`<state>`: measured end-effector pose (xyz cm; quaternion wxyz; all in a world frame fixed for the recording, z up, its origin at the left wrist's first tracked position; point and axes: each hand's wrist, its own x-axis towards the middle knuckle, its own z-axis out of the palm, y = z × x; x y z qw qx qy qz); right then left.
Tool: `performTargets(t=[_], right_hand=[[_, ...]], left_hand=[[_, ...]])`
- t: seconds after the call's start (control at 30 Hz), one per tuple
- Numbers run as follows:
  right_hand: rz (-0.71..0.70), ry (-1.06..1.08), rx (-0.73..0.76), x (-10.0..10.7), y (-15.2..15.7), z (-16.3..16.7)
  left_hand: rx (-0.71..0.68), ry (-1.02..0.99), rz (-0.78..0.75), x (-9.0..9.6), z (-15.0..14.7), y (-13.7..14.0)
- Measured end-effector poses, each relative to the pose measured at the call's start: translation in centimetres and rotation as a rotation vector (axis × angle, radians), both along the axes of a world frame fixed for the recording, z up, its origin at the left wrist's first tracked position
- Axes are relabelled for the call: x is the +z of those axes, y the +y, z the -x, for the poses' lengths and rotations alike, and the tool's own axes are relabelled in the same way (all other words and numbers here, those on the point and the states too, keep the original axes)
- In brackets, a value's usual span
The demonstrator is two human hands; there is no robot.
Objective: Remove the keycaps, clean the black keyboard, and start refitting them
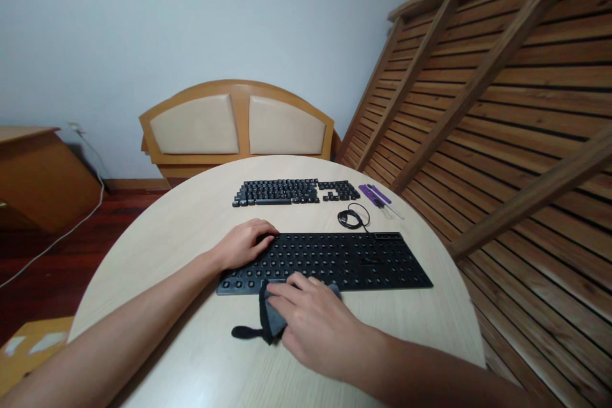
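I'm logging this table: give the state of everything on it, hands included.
Keycaps: detached, laid in rows
Keyboard base: flat, stripped of keycaps
Cable: coiled
Tools: lying flat
Cloth: gripped, on keyboard base's near edge
Left hand: on keyboard base
Right hand: closed on cloth

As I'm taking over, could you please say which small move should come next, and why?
Perhaps slide the cloth along the keyboard: the right hand holds it at the near edge, and the left hand rests at the far left corner.
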<state>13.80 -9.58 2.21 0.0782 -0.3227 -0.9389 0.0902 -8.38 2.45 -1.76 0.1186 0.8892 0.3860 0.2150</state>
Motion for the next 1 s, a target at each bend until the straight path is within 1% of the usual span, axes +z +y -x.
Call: performTargets(t=[0.17,0.27,0.37,0.47,0.57,0.63,0.7,0.77,0.83,0.9,1.0], right_hand=[[0.05,-0.013,-0.059,-0.1,0.0,-2.5],[0.082,-0.029,-0.135,0.2,-0.1,-4.4],[0.087,-0.064,-0.218,0.9,-0.3,-5.9],[0.077,-0.121,-0.259,2.1,-0.4,-6.2],[0.043,-0.101,-0.225,3.2,-0.1,-4.8],[0.021,-0.033,-0.151,3.5,0.4,-3.1],[0.012,0.02,-0.067,3.3,1.0,-0.9],[0.003,0.056,-0.002,2.9,1.7,1.3],[-0.022,0.086,0.049,2.1,2.2,3.4],[-0.047,0.091,0.099,1.2,2.7,4.9],[-0.078,0.067,0.097,0.1,2.9,6.1]], left_hand=[[-0.011,-0.021,0.01,-0.1,0.1,0.2],[-0.022,-0.04,0.024,-0.2,0.1,0.4],[-0.032,-0.051,0.048,-0.2,0.2,0.6],[-0.041,-0.066,0.083,0.0,0.4,0.7],[-0.028,-0.082,0.114,0.0,1.0,0.9],[-0.008,-0.089,0.13,-0.1,1.6,1.2],[0.018,-0.117,0.159,-0.2,2.2,1.4],[0.04,-0.143,0.187,-0.3,2.8,1.6],[0.039,-0.129,0.175,-0.3,3.2,1.8],[0.002,-0.08,0.13,-0.2,3.4,1.9],[-0.054,-0.045,0.082,0.0,3.5,2.0]])
